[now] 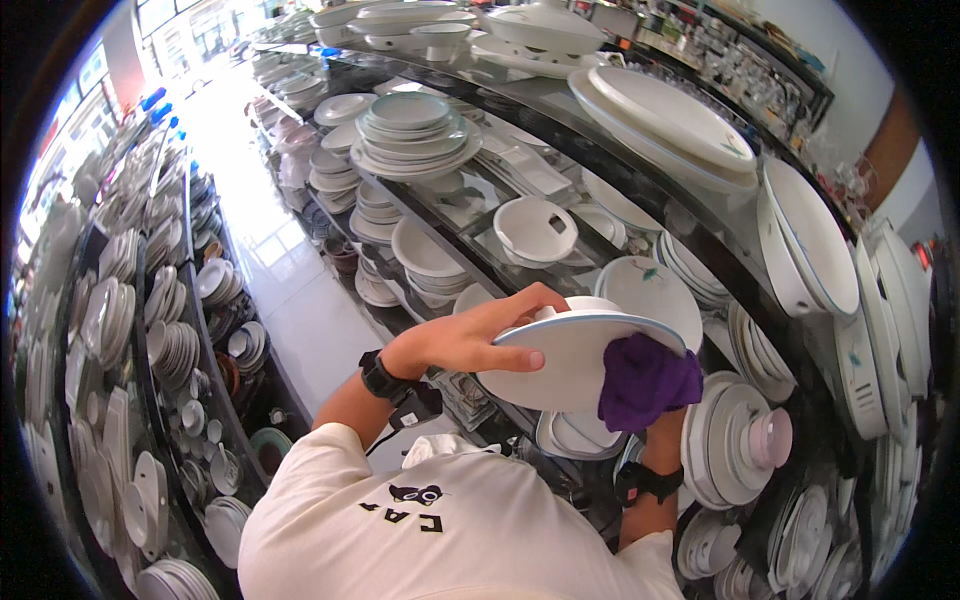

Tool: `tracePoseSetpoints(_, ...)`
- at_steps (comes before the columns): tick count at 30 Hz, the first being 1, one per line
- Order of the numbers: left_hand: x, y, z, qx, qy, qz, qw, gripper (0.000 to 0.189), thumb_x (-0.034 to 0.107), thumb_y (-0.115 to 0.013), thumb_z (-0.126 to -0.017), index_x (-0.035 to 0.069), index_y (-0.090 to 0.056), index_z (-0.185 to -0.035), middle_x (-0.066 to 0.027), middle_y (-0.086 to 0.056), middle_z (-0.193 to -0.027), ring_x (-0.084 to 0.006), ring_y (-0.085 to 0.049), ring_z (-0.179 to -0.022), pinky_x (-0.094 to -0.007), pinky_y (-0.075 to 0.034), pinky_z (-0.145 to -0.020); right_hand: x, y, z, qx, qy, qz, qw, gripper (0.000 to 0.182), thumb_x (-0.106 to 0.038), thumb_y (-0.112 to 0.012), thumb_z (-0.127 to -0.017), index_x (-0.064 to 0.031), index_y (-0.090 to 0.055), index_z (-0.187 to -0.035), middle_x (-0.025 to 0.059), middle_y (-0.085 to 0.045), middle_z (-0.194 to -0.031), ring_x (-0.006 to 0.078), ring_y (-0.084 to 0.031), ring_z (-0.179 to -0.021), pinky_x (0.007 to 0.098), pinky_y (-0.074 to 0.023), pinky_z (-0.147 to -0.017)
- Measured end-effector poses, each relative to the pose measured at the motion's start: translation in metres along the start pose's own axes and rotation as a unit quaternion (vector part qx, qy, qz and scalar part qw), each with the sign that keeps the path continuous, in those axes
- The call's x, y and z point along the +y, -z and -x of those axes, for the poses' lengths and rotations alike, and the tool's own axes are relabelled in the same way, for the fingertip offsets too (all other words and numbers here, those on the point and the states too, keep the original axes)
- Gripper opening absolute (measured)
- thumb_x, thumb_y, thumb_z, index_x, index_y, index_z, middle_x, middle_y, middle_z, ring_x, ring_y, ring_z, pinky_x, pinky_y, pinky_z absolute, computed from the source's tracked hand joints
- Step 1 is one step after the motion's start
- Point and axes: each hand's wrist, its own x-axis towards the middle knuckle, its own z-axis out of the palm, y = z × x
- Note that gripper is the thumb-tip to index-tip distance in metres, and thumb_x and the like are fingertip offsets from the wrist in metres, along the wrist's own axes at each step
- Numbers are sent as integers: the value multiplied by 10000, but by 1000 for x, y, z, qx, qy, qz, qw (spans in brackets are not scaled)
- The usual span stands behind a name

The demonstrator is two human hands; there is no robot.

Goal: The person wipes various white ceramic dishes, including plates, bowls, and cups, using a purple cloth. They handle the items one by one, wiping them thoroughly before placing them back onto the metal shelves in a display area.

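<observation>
A wide, shallow white ceramic dish [559,367] with a blue rim is tilted in front of my chest. My left hand [499,334] grips its left side, thumb on the inner face and fingers behind near the foot. A purple cloth [649,382] lies bunched against the dish's right side and rim. My right hand [666,429] is behind and under this cloth, mostly hidden, pressing it to the dish. Just beyond stands a white plate [649,296] with a green plant motif. A white bowl [534,229] with a dark label sits on the glass shelf ahead.
Stacked plates [416,135] fill the tiered glass shelving ahead. Large oval dishes [667,116] rest along its upper tier, and a pink cup [770,439] sits on stacked plates at right. A tiled aisle [292,300] separates this shelving from another crowded rack [169,337] at left.
</observation>
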Motion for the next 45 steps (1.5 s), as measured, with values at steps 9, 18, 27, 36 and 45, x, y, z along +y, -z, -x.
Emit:
tracePoseSetpoints(9, 1, 3, -19, -85, 12, -95, 992, 575, 239, -621, -914, 104, -405, -1429, -134, -505, -1354, -266, -470, -1264, -423, -378, -1055, -53, 16, -52, -155, -38, -84, 984, 261, -131, -764, -695, 13, -688, -899, 130, -692, -724, 228, -706, -708, 313, -518, -679)
tracePoseSetpoints(18, -12, -17, -19, 90, -4, 103, 991, 541, 143, -672, -851, 123, -525, -1372, -49, -599, -1246, -173, -532, -1147, -337, -395, -1017, -24, -12, -61, -44, -72, -225, 971, 358, -109, -738, -743, -29, -655, -1082, 133, -691, -1023, 168, -647, -976, 311, -492, -857)
tracePoseSetpoints(27, -30, -23, -24, 201, -88, 224, 950, 707, 299, -737, -812, 58, -433, -1403, -65, -525, -1325, -181, -449, -1267, -356, -323, -1080, -39, -71, 5, -72, -407, -577, 704, 340, -105, -656, -883, -59, -583, -1212, 82, -619, -1130, 230, -591, -1064, 383, -506, -928)
tracePoseSetpoints(36, -35, 5, -6, 52, -14, 236, 970, 748, 402, -687, -887, 57, -299, -1426, -61, -484, -1338, -157, -374, -1306, -347, -293, -1087, -11, -25, 14, -26, -418, -544, 727, 380, -115, -691, -869, -11, -589, -1221, 110, -636, -1164, 237, -629, -1033, 363, -505, -935)
tracePoseSetpoints(45, -38, -16, -3, 93, 47, 89, 991, 476, 376, -414, -1052, 40, -423, -1388, -70, -512, -1307, -162, -460, -1224, -311, -358, -1036, -23, -8, 19, -88, -194, -236, 948, 362, -89, -668, -865, 12, -592, -1204, 111, -662, -1153, 208, -620, -1055, 340, -475, -930)
